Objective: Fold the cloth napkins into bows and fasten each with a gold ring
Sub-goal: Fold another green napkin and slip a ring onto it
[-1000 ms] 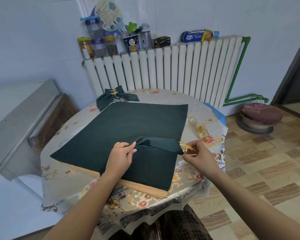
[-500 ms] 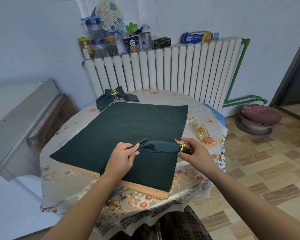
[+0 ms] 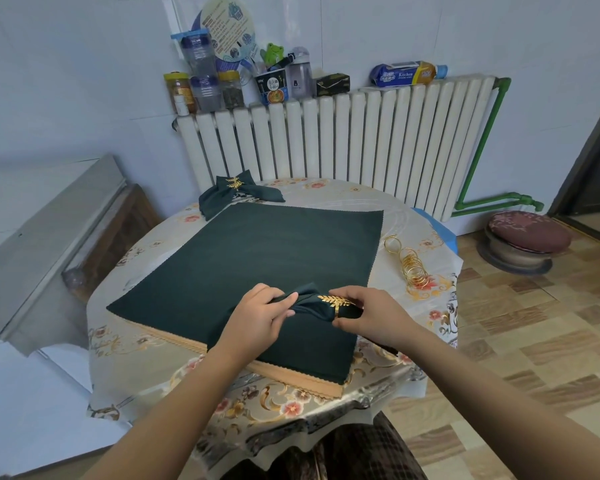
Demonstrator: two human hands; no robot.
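At lower centre of the frame, the left hand (image 3: 257, 315) pinched the gathered end of the folded napkin (image 3: 307, 304), which lay on the stack of flat napkins (image 3: 257, 258). The right hand (image 3: 368, 315) gripped the gold leaf ring (image 3: 336, 303) around the cloth. Best practice here: hold the pleats taut and slide the ring to the midpoint, keeping both wings equal.

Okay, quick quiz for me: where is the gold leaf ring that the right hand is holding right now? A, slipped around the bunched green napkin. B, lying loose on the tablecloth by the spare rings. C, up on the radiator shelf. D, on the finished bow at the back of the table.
A: the gold leaf ring encircles the bunched green napkin, with the right hand pinching it and the left hand gripping the cloth.
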